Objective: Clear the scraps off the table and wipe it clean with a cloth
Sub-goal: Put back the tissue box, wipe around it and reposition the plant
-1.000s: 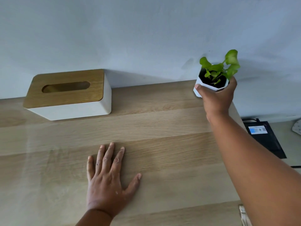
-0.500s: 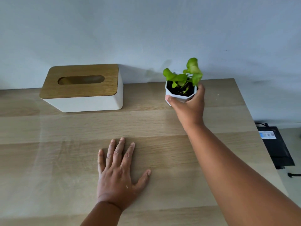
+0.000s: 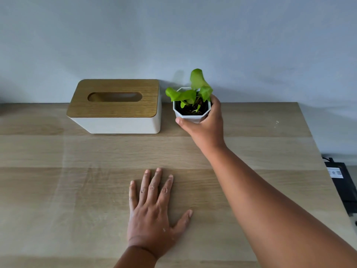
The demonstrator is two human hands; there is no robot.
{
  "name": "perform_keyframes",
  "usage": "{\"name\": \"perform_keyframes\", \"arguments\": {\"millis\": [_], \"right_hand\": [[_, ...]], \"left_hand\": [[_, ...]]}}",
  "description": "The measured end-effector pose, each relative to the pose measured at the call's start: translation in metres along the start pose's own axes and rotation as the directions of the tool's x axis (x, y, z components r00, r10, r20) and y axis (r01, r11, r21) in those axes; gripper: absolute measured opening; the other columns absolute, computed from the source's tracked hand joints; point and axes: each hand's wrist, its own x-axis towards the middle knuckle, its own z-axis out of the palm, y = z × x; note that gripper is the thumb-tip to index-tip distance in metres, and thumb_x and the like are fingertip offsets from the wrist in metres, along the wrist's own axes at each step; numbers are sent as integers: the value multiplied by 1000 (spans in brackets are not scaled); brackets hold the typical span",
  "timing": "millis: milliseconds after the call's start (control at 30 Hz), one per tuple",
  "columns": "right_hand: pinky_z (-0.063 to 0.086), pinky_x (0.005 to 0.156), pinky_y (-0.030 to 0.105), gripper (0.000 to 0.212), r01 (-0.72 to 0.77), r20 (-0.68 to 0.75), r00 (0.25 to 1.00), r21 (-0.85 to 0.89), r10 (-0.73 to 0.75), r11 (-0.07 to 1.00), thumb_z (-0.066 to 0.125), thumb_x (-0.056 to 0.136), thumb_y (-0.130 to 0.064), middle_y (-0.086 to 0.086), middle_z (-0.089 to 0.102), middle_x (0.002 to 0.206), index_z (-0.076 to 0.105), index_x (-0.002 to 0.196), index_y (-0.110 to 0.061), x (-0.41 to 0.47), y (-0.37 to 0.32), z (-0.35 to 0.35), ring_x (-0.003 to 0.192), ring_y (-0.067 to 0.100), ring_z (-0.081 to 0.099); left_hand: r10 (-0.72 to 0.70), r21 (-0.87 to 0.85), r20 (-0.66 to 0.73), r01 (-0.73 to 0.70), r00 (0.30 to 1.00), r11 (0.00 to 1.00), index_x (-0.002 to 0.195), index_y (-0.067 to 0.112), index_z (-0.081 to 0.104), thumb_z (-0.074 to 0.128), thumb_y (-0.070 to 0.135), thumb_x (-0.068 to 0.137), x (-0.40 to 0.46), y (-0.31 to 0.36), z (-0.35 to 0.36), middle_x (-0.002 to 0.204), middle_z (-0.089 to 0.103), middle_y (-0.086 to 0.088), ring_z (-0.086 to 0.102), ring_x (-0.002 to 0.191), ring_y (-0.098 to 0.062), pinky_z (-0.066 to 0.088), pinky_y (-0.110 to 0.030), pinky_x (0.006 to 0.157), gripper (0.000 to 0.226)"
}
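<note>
**Plant pot carried leftward to the tissue box; left hand unmoved**

Change since the earlier frames: the right hand has brought the plant pot from the table's far right corner leftward along the back edge. The left hand has kept its place, flat on the wood.

Left to right, present state:

1. Tissue box: white body, wooden lid with an oval slot, standing at the back of the table against the wall.
2. Left hand: palm down on the table near the front centre, fingers straight and slightly spread, holding nothing.
3. Plant pot: white, faceted, upright, with green leaves and dark soil, just beside the box's right end. Whether its base touches the table cannot be told; the hand hides it.
4. Right hand: arm extended, thumb and fingers curled round the pot's wall, gripping it.
5. Small pale specks: lying on the table near its right edge.
6. Black device: beyond the table's right edge, lower down, bearing a label.
</note>
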Motion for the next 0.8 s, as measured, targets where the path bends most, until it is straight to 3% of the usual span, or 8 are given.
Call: {"name": "perform_keyframes", "arguments": {"millis": [533,800], "right_hand": [[52,104,37,99,-18,35,999,20,17,1000,99,53,-32,-10,60,130,48,138,-22,3,0,26,120,4,59],[51,106,43,108,8,51,999,26,-10,1000,101,51,-36,0,58,137,47,143,-18,3,4,22,128,15,57]], "left_hand": [[2,-32,-15,-2,1000,1000,150,22,48,57,81,74,0,0,1,167,26,-3,16,156,-29,23,-67,117,97],[-8,-33,3,8,1000,999,150,23,47,55,83,75,1,1,0,167,25,-2,14,157,-27,22,-66,118,97]]}}
